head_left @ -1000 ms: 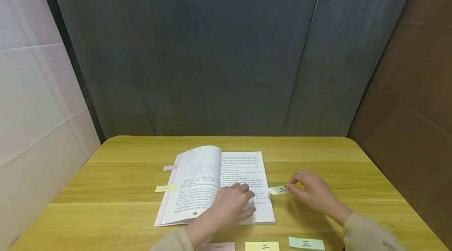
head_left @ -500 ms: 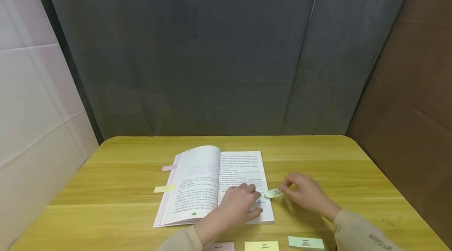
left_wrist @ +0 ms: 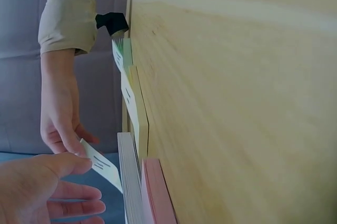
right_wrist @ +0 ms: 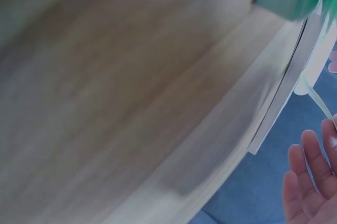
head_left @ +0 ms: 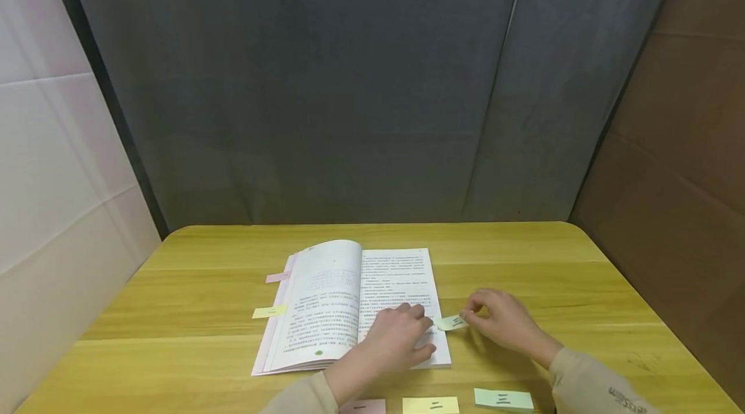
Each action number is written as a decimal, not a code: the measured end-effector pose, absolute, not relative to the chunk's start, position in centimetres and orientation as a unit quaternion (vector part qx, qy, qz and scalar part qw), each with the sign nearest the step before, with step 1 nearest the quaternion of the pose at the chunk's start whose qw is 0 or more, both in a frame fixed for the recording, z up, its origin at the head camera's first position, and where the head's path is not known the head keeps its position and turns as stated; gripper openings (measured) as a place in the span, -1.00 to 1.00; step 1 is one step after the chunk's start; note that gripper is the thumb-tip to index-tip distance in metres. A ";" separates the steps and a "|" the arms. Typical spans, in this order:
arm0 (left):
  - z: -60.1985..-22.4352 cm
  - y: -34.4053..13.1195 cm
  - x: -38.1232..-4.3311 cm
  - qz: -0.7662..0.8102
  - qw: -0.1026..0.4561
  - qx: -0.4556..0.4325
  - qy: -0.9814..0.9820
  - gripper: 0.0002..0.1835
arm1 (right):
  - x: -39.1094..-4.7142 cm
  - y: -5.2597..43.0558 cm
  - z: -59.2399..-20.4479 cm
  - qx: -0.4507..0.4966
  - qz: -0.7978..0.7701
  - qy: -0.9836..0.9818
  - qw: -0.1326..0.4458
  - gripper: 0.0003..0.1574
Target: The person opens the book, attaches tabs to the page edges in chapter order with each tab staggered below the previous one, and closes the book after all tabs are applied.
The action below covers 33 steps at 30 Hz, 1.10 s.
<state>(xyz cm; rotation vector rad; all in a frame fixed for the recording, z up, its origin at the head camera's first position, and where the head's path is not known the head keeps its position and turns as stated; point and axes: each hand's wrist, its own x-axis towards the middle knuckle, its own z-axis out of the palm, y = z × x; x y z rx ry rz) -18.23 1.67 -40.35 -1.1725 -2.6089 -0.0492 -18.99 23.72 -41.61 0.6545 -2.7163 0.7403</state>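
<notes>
An open book (head_left: 326,310) lies on the table, its left pages bulging up. My left hand (head_left: 396,337) rests over the lower right page with fingers loosely spread, thumb apart from them. To its right, my right hand (head_left: 506,323) pinches a pale green sticky note (head_left: 451,323) marked with three strokes, thumb against forefinger. The note's free end overlaps the right page's outer edge, close to my left fingertips. In the left wrist view, the left thumb tip (left_wrist: 79,164) is beside the note (left_wrist: 104,167); whether it touches cannot be told.
A pink tab (head_left: 277,277) and a yellow tab (head_left: 268,312) stick out from the book's left side. Along the front lie a pink pad (head_left: 365,407), a yellow pad (head_left: 431,405) and a green pad (head_left: 503,400), each with pen strokes. A dark curtain (head_left: 326,90) hangs behind the table.
My right hand has brought the green note leftward onto the book's right edge. The left hand has shifted slightly right towards it. Over the last half second both hands barely move.
</notes>
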 end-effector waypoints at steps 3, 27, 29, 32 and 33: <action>-40.4 1.8 -18.2 -0.016 0.137 -0.409 -0.902 -0.70 | -19.0 23.7 -41.6 0.224 0.253 -0.933 0.126 -0.83; -41.5 2.9 -18.3 0.038 0.059 -0.437 -0.897 -0.44 | -19.0 23.5 -41.7 0.218 0.230 -0.943 0.103 -0.87; -41.5 2.9 -18.3 0.037 0.061 -0.438 -0.896 -0.44 | -19.0 23.6 -41.8 0.213 0.224 -0.946 0.101 -0.87; -41.6 2.8 -18.3 0.035 0.063 -0.441 -0.895 -0.46 | -19.1 23.7 -41.8 0.204 0.218 -0.950 0.096 -0.87; -41.6 2.8 -18.3 0.034 0.063 -0.442 -0.894 -0.46 | -19.1 23.8 -41.9 0.200 0.215 -0.951 0.094 -0.87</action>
